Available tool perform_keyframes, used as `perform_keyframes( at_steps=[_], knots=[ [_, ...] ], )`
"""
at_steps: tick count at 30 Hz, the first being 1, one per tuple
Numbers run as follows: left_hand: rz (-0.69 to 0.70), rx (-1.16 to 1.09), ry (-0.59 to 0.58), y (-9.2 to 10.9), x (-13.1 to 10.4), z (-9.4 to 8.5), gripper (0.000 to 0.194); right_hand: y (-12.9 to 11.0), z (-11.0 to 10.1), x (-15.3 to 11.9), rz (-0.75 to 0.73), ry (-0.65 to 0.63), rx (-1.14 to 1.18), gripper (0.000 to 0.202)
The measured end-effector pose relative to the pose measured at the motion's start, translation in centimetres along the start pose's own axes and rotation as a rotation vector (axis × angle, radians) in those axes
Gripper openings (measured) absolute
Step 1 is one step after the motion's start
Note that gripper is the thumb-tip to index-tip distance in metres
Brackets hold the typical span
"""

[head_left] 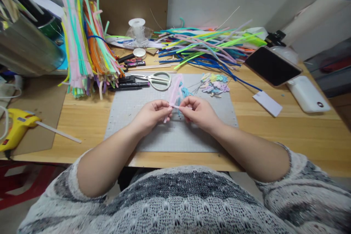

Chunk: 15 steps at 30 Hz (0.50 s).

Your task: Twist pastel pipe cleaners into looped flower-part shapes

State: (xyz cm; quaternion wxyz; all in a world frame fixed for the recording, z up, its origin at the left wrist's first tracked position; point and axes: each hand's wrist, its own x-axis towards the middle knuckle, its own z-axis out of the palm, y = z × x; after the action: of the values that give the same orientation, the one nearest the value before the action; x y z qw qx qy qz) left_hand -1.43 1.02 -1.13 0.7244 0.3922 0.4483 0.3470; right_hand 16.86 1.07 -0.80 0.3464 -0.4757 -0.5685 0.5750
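Pink pipe cleaner (pixel 174 93), folded into a fuzzy bundle, is pinched at its lower end between the left hand (pixel 151 114) and the right hand (pixel 199 111), both closed on it with fingertips meeting, seemingly to twist it tight. It is held just above a grey cutting mat (pixel 175 135) on the wooden table (pixel 287 131). Scissors (pixel 156 79) and small finished flowers (pixel 215 83) lie just beyond, within reach; heaps of coloured pipe cleaners (pixel 82 44) sit farther back, and a yellow glue gun (pixel 16 128) rests at far left.

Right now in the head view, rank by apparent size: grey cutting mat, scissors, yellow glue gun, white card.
1. grey cutting mat
2. yellow glue gun, though it is cut off by the frame edge
3. scissors
4. white card
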Motion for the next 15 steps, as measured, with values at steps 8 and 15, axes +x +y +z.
perform_keyframes(
  at_steps=[8,15],
  knots=[
    [-0.007,-0.062,0.042,0.2,0.2,0.5,0.027,0.5,0.4,-0.8,-0.284,0.020,-0.399,0.009],
    [0.056,0.047,0.038,-0.1,0.1,0.3,0.026,0.3,0.0,-1.3,-0.578,0.077,-0.826,0.017]
  ],
)
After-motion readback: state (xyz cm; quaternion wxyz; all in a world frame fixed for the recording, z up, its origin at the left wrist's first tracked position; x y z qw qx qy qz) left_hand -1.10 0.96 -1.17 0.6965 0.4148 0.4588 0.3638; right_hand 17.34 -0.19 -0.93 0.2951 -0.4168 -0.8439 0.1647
